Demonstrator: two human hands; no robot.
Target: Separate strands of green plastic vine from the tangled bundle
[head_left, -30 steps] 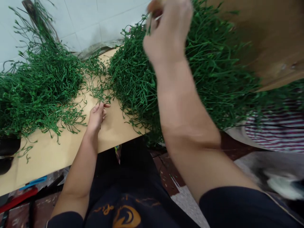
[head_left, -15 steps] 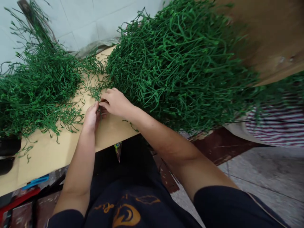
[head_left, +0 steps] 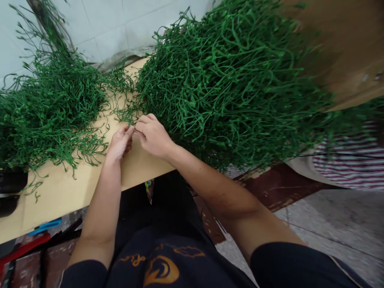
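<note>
My left hand (head_left: 121, 142) is closed in a pinch near the front of the tan board (head_left: 147, 168). Green plastic-looking stems (head_left: 129, 118) rise just beyond its fingertips and seem held in them. My right hand (head_left: 153, 134) meets it from the right, its fingers curled and pinched together by the left thumb. What the right fingers grip is too small to make out. Close beyond the right hand lies a large heap of green stems with small budded tips (head_left: 228, 84). A second, looser heap (head_left: 60, 104) spreads to the left.
Behind the board stands a white tiled wall (head_left: 102, 24). At the left edge sits a black object (head_left: 12, 182). Blue (head_left: 45, 227) and red (head_left: 25, 249) handled items lie below the board. A brown panel (head_left: 348, 52) is at upper right, striped cloth (head_left: 351, 162) beneath it.
Both hands have shifted slightly right in view. The right fingers have drawn in from over the stems to a closer pinch beside the left thumb. The heaps look the same.
</note>
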